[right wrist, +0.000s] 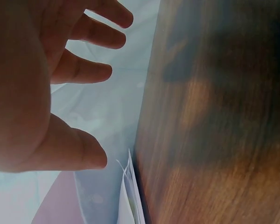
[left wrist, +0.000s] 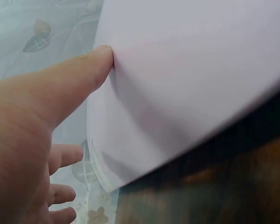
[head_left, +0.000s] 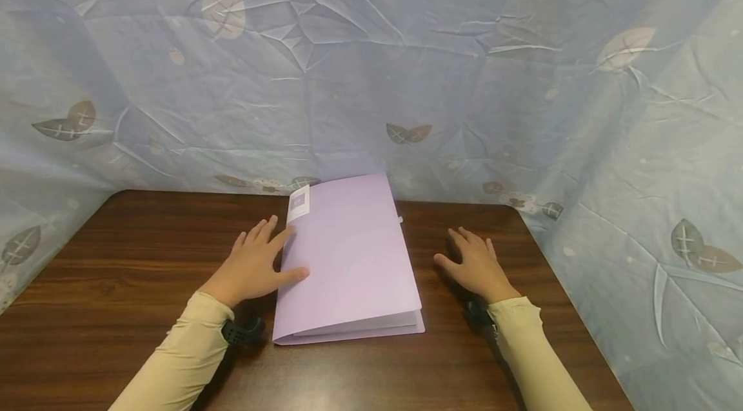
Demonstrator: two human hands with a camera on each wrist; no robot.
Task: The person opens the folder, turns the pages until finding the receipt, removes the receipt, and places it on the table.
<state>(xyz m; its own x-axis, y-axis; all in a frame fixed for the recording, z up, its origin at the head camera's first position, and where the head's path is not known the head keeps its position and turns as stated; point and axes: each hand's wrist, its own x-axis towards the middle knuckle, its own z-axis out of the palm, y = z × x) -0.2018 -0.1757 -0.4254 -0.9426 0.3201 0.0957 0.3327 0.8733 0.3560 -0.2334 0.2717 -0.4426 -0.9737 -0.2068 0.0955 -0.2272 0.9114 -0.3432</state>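
Closest to me, the folder (head_left: 348, 256) lies on the table (head_left: 145, 256) at 12 o'clock, its cover gaping slightly along the 6 o'clock edge. At its 9 o'clock I have the left hand (head_left: 252, 269), fingers spread, thumb over the cover, nothing grasped. At its 3 o'clock my right hand (head_left: 476, 266) hangs apart from it, fingers extended, holding nothing. I'd judge the step as steadying the folder; lifting the cover would call for the right hand to travel toward 9 o'clock and get a fingertip under the loose edge.

My left-wrist view shows the thumb tip meeting the cover up close; the right-wrist view gives the folder's layers edge-on. Only the head view shows the label (head_left: 299, 202) face-on, near 11 o'clock, with the cloth (head_left: 348, 101) hanging farthest off.
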